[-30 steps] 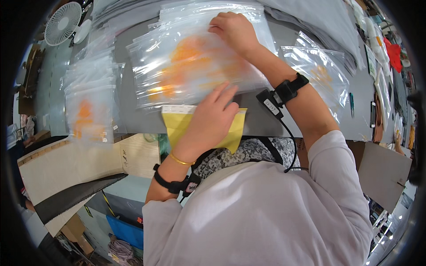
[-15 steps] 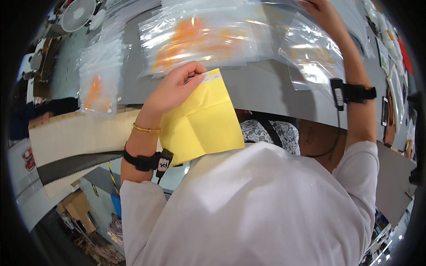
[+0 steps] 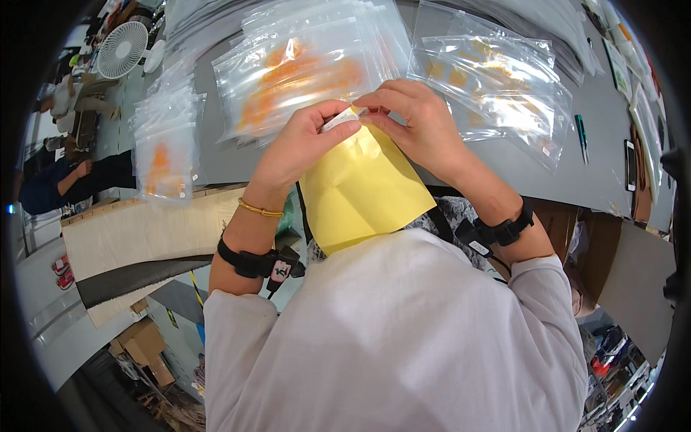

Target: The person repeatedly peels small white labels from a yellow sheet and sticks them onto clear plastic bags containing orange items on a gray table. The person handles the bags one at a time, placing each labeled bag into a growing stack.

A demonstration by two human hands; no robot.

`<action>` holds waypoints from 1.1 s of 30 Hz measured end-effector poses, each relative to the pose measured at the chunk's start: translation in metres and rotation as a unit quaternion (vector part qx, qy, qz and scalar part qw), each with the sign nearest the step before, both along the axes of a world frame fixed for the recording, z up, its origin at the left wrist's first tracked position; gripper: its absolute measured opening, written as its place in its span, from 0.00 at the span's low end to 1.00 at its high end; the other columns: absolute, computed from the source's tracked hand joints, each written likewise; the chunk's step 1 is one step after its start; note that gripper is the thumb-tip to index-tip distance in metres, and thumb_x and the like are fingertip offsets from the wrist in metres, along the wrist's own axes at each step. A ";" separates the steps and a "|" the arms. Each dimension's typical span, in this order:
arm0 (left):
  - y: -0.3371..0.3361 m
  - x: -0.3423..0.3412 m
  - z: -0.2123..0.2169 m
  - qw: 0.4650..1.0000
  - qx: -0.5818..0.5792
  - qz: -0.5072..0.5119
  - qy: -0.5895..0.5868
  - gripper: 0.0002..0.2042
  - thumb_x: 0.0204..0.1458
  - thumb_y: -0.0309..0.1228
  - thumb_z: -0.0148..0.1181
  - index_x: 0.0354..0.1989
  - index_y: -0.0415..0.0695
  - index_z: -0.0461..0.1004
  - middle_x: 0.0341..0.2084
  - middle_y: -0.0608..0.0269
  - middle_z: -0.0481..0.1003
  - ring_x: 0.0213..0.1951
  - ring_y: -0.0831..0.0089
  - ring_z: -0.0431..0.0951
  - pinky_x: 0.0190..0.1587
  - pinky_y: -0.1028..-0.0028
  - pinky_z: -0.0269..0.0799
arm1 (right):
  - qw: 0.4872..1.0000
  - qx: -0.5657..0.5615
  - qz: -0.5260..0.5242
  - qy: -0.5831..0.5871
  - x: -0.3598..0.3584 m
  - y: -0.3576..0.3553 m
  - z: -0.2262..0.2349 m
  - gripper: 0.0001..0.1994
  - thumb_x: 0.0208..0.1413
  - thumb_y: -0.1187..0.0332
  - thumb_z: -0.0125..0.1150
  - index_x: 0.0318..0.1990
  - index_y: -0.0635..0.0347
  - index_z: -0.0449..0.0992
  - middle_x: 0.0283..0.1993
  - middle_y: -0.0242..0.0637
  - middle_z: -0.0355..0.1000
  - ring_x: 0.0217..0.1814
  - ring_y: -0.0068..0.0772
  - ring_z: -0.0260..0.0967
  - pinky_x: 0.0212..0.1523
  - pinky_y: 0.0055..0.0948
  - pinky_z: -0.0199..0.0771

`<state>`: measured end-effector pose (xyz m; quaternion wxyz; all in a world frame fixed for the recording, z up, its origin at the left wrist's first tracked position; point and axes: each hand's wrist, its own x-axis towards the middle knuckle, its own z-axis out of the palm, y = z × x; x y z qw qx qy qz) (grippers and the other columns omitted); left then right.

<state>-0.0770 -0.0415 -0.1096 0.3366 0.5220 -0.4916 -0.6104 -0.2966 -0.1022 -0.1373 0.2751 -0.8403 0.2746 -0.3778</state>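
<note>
Two-handed pinch, upper centre of frame: left hand point(image 3: 306, 138) and right hand point(image 3: 426, 128) have fingertips closed on the white strip point(image 3: 344, 118) of the yellow sheet point(image 3: 363, 187), so uneven pulling could crease or tear it.

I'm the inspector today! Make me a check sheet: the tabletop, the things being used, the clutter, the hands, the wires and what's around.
Surface: grey tabletop, partly covered by groups of clear bags with orange markings at left, middle and right.
Things in use: yellow sheet, creased, with a white strip at its upper edge.
Clutter: green pen and phone at right.
Hands: left hand and right hand both have their fingers on the sheet's upper edge.
Wires: a black cable by the right wrist strap; its far end is hidden.
Surroundings: white fan and cardboard boxes at left.
</note>
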 end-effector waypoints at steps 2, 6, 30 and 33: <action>0.002 0.001 0.002 0.999 0.033 0.016 0.026 0.14 0.67 0.31 0.61 0.57 0.36 0.78 0.45 0.68 0.82 0.45 0.84 0.79 0.48 0.80 0.76 | 1.000 0.024 0.006 -0.003 0.001 -0.001 0.003 0.10 0.55 0.73 0.73 0.45 0.58 0.84 0.38 0.37 0.79 0.40 0.39 0.76 0.44 0.35 0.77; 0.010 0.006 0.002 0.992 0.067 0.060 0.089 0.15 0.66 0.29 0.63 0.57 0.36 0.79 0.43 0.67 0.83 0.45 0.84 0.80 0.48 0.80 0.76 | 0.996 0.086 0.018 -0.010 0.007 0.003 0.014 0.09 0.56 0.75 0.72 0.45 0.59 0.84 0.38 0.34 0.78 0.39 0.34 0.76 0.42 0.32 0.77; 0.030 0.036 -0.023 1.000 -0.008 0.019 0.008 0.14 0.72 0.36 0.58 0.52 0.37 0.81 0.38 0.80 0.77 0.41 0.91 0.71 0.43 0.82 0.70 | 1.000 0.029 0.002 0.003 0.037 0.034 0.010 0.07 0.57 0.76 0.71 0.38 0.59 0.77 0.40 0.33 0.75 0.42 0.31 0.74 0.40 0.29 0.70; 0.030 0.037 -0.021 0.999 0.014 0.036 0.003 0.13 0.71 0.35 0.57 0.44 0.36 0.79 0.36 0.76 0.79 0.37 0.84 0.75 0.42 0.80 0.70 | 0.999 0.043 0.009 -0.021 0.028 0.039 0.010 0.07 0.55 0.75 0.71 0.37 0.59 0.77 0.38 0.36 0.74 0.44 0.38 0.76 0.45 0.33 0.76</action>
